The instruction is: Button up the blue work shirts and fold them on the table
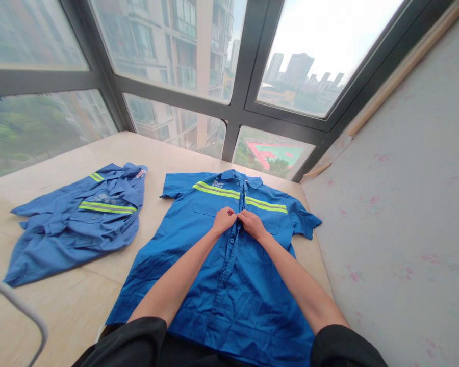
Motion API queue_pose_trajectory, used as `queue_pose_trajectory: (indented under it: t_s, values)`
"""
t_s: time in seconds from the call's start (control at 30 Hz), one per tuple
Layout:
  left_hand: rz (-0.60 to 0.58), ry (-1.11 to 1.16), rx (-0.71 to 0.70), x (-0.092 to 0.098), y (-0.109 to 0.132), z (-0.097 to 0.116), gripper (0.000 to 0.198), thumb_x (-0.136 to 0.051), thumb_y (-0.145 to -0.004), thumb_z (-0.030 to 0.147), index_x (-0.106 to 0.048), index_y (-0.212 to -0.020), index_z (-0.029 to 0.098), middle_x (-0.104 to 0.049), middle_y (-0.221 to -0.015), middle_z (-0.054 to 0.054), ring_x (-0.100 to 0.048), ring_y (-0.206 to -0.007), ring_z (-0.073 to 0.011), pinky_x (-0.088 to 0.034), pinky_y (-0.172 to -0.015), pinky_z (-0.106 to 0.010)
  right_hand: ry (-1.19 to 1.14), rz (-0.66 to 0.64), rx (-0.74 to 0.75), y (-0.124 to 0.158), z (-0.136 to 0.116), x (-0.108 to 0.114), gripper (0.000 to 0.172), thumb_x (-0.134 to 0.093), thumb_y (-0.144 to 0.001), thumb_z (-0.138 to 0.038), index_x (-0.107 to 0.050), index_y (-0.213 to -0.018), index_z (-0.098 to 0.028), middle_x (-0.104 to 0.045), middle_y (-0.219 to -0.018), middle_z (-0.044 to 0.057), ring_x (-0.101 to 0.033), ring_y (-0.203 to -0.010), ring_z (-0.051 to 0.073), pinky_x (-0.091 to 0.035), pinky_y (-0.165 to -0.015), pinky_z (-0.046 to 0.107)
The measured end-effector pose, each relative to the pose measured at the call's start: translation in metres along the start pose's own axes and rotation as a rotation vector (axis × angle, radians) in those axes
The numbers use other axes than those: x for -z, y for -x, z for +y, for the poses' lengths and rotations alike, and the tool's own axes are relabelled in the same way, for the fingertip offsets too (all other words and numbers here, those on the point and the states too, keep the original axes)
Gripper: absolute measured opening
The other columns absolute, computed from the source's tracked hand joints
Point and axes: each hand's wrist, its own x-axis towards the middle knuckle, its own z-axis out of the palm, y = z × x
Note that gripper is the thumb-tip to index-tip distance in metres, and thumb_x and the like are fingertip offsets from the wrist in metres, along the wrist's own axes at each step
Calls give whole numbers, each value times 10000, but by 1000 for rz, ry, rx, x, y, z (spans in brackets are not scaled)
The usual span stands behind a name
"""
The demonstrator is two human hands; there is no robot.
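Observation:
A blue short-sleeved work shirt (199,244) lies spread face up, its collar toward the window. Yellow-green reflective strips cross its chest. At the front placket, just below those strips, my left hand (225,220) and my right hand (251,223) meet with fingertips pinched together. Both are closed on the shirt's front edges. Whether a button sits between the fingers is too small to tell. Below my hands a button (232,240) shows on the placket, and the lower front lies wrinkled toward me.
Another blue work shirt (76,224) lies crumpled at the left on the pale sill surface (149,148). A grey-white cable (26,311) curves in at the lower left. Window frames (237,107) rise behind, and a flowered wall (390,219) bounds the right.

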Motion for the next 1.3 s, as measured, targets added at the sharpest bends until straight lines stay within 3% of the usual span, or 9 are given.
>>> queue_pose_trajectory:
  t_s: [0.17,0.37,0.53,1.03,1.3]
  values:
    - [36,-23,-84,-3,18,2,292,-680,-730,222,-649,-1017,175,-708,-819,-27,-662,-773,-179,-472,-713,-253,-40,-11,14,-2,2,-1,232,-442,-954,-100,-658,-981,-179,-606,-880,69,-544,-828,183,-417,-760,267]
    - [105,-33,-91,-8,22,-1,275,-582,-729,85,-648,-976,188,-706,-822,-34,-666,-818,-181,-468,-753,-258,-89,-34,23,-4,3,2,212,-466,-937,-90,-654,-943,-187,-598,-865,53,-542,-818,177,-420,-750,258]
    - [126,-14,-94,-12,22,-5,236,-583,-741,97,-646,-944,199,-718,-857,-29,-672,-823,-167,-481,-762,-248,-132,-57,27,-6,5,6,224,-468,-931,-81,-658,-954,-197,-605,-871,38,-551,-822,160,-421,-751,239]
    - [101,-29,-135,-10,26,-8,328,-521,-829,88,-675,-1082,230,-740,-1045,-62,-674,-1002,-213,-468,-921,-299,-196,-250,-68,-25,7,8,169,-499,-912,-81,-639,-892,-172,-590,-866,35,-544,-814,162,-419,-750,254]
    - [77,78,-127,-13,13,-18,289,-573,-766,47,-673,-976,219,-740,-968,-15,-680,-925,-161,-497,-870,-253,-216,-302,-83,-28,7,9,139,-514,-926,-94,-636,-929,-160,-591,-912,47,-548,-841,159,-423,-789,262]
